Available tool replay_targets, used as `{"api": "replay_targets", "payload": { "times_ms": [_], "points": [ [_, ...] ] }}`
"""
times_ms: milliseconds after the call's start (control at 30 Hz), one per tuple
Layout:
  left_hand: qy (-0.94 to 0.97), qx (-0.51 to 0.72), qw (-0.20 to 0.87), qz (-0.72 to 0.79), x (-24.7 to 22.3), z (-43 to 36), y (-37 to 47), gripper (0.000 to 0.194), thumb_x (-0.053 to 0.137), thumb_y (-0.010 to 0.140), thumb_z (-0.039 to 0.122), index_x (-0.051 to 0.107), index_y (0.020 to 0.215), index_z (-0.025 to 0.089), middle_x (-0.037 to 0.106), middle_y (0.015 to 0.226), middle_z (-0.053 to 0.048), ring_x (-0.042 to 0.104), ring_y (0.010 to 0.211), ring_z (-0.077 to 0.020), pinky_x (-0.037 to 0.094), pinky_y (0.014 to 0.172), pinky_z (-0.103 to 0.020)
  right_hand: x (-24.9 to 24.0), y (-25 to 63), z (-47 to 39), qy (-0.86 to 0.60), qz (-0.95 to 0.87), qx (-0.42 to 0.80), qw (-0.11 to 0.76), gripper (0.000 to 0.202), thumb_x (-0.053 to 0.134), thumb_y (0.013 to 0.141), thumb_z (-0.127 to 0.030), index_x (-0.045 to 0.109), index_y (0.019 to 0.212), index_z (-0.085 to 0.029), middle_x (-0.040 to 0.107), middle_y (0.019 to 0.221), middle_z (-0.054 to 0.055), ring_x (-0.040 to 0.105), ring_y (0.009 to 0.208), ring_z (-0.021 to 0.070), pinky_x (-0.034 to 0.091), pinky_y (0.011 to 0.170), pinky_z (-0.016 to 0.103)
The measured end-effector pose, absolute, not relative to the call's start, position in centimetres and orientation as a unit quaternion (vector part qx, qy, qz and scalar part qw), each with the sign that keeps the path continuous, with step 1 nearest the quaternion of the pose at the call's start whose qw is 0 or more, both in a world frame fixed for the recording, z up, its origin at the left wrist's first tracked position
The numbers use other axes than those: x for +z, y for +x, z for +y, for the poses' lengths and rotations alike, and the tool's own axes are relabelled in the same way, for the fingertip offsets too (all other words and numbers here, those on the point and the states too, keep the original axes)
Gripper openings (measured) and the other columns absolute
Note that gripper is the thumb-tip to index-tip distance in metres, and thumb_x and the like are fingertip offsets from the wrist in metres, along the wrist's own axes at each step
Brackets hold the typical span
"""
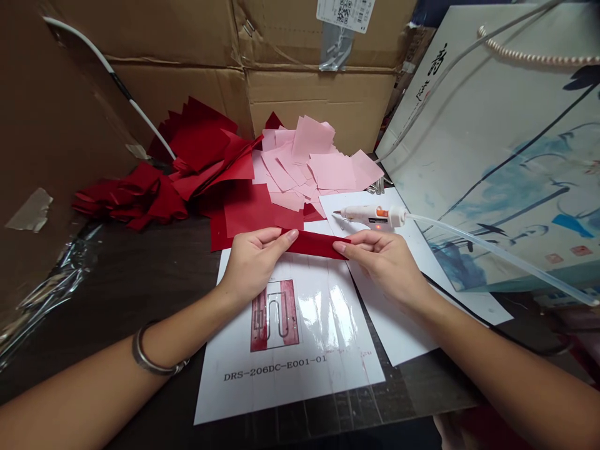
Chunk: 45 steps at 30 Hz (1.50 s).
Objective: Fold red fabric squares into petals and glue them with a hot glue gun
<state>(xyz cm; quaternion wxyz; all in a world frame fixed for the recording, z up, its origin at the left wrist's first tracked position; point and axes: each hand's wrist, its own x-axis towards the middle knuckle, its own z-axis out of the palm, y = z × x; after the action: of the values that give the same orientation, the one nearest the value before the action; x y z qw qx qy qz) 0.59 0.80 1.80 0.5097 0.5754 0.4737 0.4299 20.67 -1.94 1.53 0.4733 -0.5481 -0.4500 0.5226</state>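
My left hand (253,257) pinches one end of a narrow, folded dark red strip (316,244), and my right hand (387,257) pinches the other. It is stretched level between them; whether it is paper or cloth I cannot tell. Below lies a glossy printed sheet (323,350) with a red and white pattern piece (275,315) drawn on it. Just beyond my right hand, a white hot glue gun (368,215) lies on another white sheet (407,337), its small red light lit and a long clear glue stick (487,248) in its back.
Dark red square pieces (201,144) and looped red pieces (140,197) are heaped behind on the left, beside a pile of pink squares (300,162). Cardboard boxes (319,100) wall the back and left. A large painted paper bag (506,156) stands on the right. A white cable (150,128) hangs down.
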Motion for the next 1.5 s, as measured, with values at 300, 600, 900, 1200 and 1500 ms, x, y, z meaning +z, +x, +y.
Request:
{"api": "replay_targets", "payload": {
  "times_ms": [300, 600, 900, 1200, 1500],
  "points": [
    [0.710, 0.493, 0.255, 0.434, 1.5, 0.6, 0.3, 0.024, 0.059, 0.089, 0.024, 0.067, 0.111, 0.017, 0.069, 0.112, -0.008, 0.061, 0.102, -0.0191, 0.049, 0.090, -0.032, 1.3, 20.7, -1.8, -0.560, -0.519, 0.541, 0.352, 0.021, 0.072, 0.079, -0.038, 0.068, 0.077, -0.018, 0.066, 0.072, 0.003, 0.056, 0.064, 0.0155, 0.038, 0.058, 0.031],
    [0.901, 0.296, 0.044, 0.314, 0.6, -0.7, 0.6, 0.044, 0.065, 0.084, 0.036, 0.060, 0.120, 0.011, 0.071, 0.109, -0.010, 0.052, 0.080, -0.0232, 0.046, 0.072, -0.040, 3.1, 20.4, -3.8, -0.600, -0.694, 0.284, 0.278, 0.032, 0.061, 0.087, -0.040, 0.064, 0.115, -0.023, 0.067, 0.104, 0.005, 0.050, 0.055, 0.0111, 0.045, 0.061, 0.033],
    [0.925, 0.291, 0.010, 0.244, 0.4, -1.1, 1.0, 0.026, 0.052, 0.087, 0.007, 0.060, 0.112, 0.008, 0.070, 0.107, -0.010, 0.061, 0.085, -0.0214, 0.052, 0.075, -0.036, 1.0, 24.7, -9.9, -0.665, -0.627, 0.084, 0.398, 0.035, 0.064, 0.085, -0.038, 0.057, 0.117, -0.024, 0.054, 0.102, 0.006, 0.052, 0.065, 0.0138, 0.048, 0.063, 0.034],
    [0.910, 0.269, 0.090, 0.303, -0.5, 0.1, 0.8, 0.035, 0.059, 0.089, 0.023, 0.058, 0.120, 0.007, 0.068, 0.112, -0.012, 0.061, 0.094, -0.0251, 0.054, 0.082, -0.042, 2.0, 27.0, -3.5, -0.694, -0.623, 0.201, 0.298, 0.059, 0.065, 0.079, -0.058, 0.055, 0.124, -0.021, 0.060, 0.123, 0.014, 0.060, 0.100, 0.0310, 0.051, 0.080, 0.047],
    [0.905, 0.245, 0.129, 0.322, -0.5, -0.1, 0.8, 0.028, 0.058, 0.088, 0.020, 0.061, 0.115, 0.011, 0.070, 0.105, -0.008, 0.060, 0.088, -0.0228, 0.052, 0.078, -0.039, 1.5, 26.1, -1.4, -0.697, -0.597, 0.207, 0.339, 0.047, 0.052, 0.085, -0.063, 0.064, 0.079, -0.019, 0.064, 0.070, 0.005, 0.056, 0.061, 0.0190, 0.041, 0.057, 0.034]
  ]
}}
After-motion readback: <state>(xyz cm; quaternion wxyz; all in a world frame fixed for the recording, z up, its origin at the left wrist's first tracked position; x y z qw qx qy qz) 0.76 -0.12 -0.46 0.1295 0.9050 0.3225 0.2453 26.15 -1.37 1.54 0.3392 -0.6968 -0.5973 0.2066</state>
